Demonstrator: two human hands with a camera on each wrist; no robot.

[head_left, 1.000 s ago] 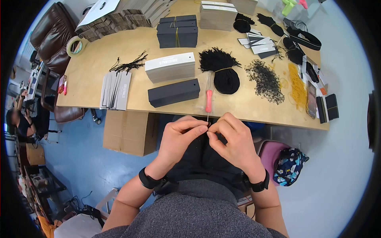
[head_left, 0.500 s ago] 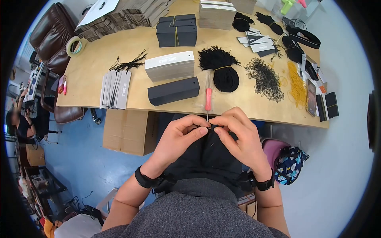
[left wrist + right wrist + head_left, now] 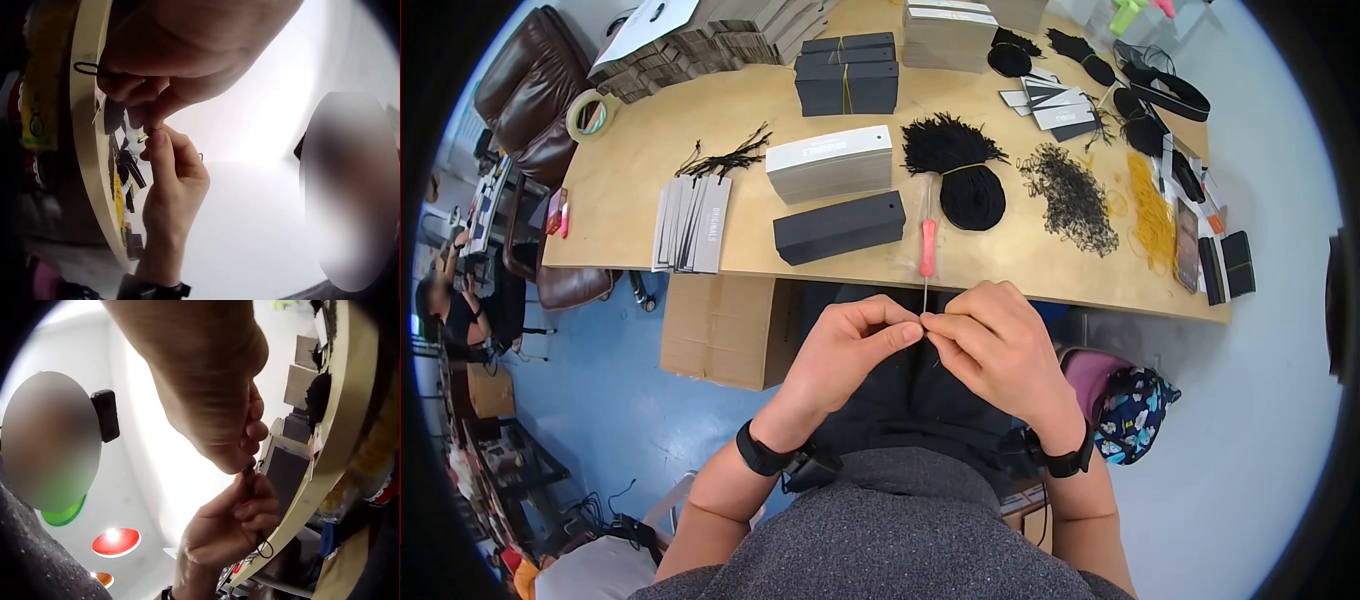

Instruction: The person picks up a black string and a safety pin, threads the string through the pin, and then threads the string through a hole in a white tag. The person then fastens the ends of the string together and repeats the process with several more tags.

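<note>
Both hands meet just off the table's front edge, below the tip of a red-handled tool [image 3: 927,250] with a thin metal shaft. My left hand [image 3: 850,345] pinches a black cord between thumb and forefinger. A loop of that cord [image 3: 86,68] sticks out past its fingers in the left wrist view; the right wrist view shows the same cord loop [image 3: 265,549]. Thumb and forefinger of my right hand [image 3: 1000,350] pinch right at the left fingertips, on a small dark bit [image 3: 250,467] at the cord's end. The fingers mostly hide it, and I cannot tell its exact shape.
On the table [image 3: 740,230] stand a dark tag stack [image 3: 840,228], a white-topped stack [image 3: 830,165] and strung tags [image 3: 690,225]. Further right lie a bundle of black cords [image 3: 970,195], small black wire pieces [image 3: 1070,200], yellow bands [image 3: 1148,215] and a phone [image 3: 1187,245].
Half a second ago the right fingertips were slightly apart from the left ones, with dark cord showing between. Now they have closed in against them. The left hand stays nearly in place.
</note>
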